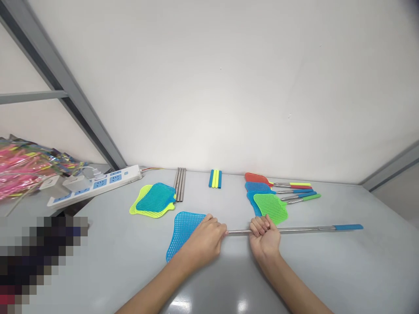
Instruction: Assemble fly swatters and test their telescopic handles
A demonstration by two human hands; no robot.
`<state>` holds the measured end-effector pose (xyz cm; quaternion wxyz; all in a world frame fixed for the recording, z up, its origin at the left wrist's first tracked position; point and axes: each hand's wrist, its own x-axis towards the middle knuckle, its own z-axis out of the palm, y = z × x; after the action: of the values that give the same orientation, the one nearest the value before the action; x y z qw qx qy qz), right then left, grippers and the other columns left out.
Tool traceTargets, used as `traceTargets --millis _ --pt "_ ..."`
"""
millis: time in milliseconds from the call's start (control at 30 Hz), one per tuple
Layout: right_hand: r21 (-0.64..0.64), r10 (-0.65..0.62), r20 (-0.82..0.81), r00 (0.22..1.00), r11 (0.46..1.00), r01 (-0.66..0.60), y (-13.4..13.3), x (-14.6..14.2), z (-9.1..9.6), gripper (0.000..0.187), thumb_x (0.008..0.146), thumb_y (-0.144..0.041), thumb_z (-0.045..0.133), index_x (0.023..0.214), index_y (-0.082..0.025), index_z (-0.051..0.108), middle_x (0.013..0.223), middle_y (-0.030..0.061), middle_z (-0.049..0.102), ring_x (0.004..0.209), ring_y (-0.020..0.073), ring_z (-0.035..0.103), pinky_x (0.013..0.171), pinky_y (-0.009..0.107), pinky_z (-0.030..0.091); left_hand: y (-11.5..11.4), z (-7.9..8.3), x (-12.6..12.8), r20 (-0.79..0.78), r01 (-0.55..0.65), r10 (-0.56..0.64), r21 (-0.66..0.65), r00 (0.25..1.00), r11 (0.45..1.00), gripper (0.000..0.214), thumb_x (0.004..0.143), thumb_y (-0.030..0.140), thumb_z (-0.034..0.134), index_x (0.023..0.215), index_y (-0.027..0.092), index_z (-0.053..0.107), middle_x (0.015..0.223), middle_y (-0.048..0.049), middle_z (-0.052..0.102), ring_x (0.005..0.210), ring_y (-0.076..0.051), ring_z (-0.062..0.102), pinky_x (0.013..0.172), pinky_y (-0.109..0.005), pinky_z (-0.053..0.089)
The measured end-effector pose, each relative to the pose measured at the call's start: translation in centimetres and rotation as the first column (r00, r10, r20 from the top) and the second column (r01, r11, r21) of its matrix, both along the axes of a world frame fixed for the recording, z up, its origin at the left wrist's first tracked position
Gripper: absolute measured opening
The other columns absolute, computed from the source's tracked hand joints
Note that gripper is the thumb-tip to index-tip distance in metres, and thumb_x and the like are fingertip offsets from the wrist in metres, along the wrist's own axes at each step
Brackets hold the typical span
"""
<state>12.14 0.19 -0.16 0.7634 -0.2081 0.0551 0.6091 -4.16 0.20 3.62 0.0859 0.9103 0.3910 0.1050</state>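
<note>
A blue mesh swatter head [183, 231] lies flat on the grey table [131, 261], joined to a long metal rod [304, 229] that runs right to a blue grip [348, 227]. My left hand [204, 242] is closed over the joint where head meets rod. My right hand [265, 237] is a fist wrapped round the rod a little to the right. The rod lies level, just above or on the table.
Loose yellow and teal mesh heads [153, 200] lie behind, with bare metal rods [180, 183] and three short coloured grips [215, 179]. Several finished swatters [271, 192] sit at right. A power strip [94, 183] and pink packaging [22, 165] are at left.
</note>
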Motion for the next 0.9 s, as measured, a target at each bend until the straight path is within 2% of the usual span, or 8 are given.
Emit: traceTargets --millis 167,467,733,900 --pt "-0.01 0.009 0.037 0.999 1.0 -0.009 -0.3 -0.6 -0.1 0.03 0.074 -0.02 0.043 0.051 -0.018 0.023 0.042 -0.0092 0.02 0.032 0.0031 0.019 0.03 0.017 0.015 -0.3 -0.4 0.5 -0.001 -0.001 0.001 0.037 1.0 0.999 0.024 0.081 0.013 0.029 0.062 0.017 0.044 0.061 -0.0007 0.053 0.063 -0.013 0.044 0.069 -0.029 0.031" --pt "-0.018 0.013 -0.018 1.0 1.0 -0.013 -0.6 -1.2 0.1 0.03 0.074 -0.02 0.044 0.051 -0.017 0.025 0.041 -0.0089 0.022 0.032 0.003 0.019 0.029 0.017 0.014 -0.5 -0.7 0.9 -0.006 0.001 0.0 0.045 1.0 0.999 0.025 0.08 0.013 0.029 0.061 0.017 0.044 0.06 -0.0009 0.054 0.061 -0.014 0.044 0.068 -0.03 0.03" --pt "0.001 0.017 0.142 0.99 1.0 -0.017 -0.5 -1.2 0.0 0.032 0.074 -0.025 0.044 0.051 -0.018 0.024 0.042 -0.0091 0.019 0.032 0.0033 0.018 0.029 0.017 0.015 -0.5 -0.4 1.1 0.004 0.021 -0.021 0.015 1.0 1.0 0.025 0.08 0.012 0.029 0.061 0.017 0.045 0.059 -0.002 0.054 0.061 -0.015 0.044 0.066 -0.031 0.03" --pt "-0.001 0.022 0.114 0.993 1.0 -0.022 -0.5 -1.4 0.1 0.032 0.074 -0.025 0.045 0.051 -0.018 0.024 0.041 -0.0092 0.019 0.032 0.0034 0.018 0.029 0.016 0.015 -0.4 -0.4 1.1 0.0 0.016 -0.016 0.012 1.0 1.0 0.026 0.08 0.012 0.028 0.061 0.017 0.045 0.059 -0.0018 0.054 0.061 -0.015 0.044 0.067 -0.031 0.029"
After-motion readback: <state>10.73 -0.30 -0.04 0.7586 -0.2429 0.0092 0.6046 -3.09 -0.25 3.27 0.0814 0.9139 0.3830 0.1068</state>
